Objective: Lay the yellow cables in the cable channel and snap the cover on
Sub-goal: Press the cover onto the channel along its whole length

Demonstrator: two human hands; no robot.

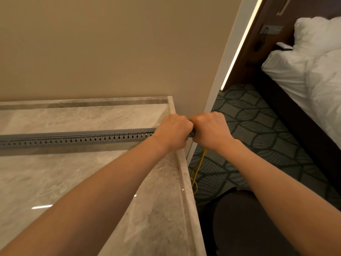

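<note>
Running in from the far left across the marble tabletop, the grey cable channel lies flat with its row of slots facing the person. The smooth strip along its top may be the cover, though whether that is fully seated cannot be told from here. At the right end the left hand is curled over the channel just inside the tabletop's edge. The right hand sits knuckle to knuckle against it, curled round the short stub that overhangs the edge. The fingertips of both hands are hidden underneath. Below the right wrist the yellow cables drop out of the channel's end and trail down onto the patterned carpet, with the bed further right. The step in hand looks like closing up this last end. To do it well, press squarely down over the channel walls rather than twisting. Keep the left hand pinning the body to the tabletop, and check that no yellow strand is caught under the lip. Then work the pressure outward until the end clicks, leaving the hanging cables slack, not tugged.
</note>
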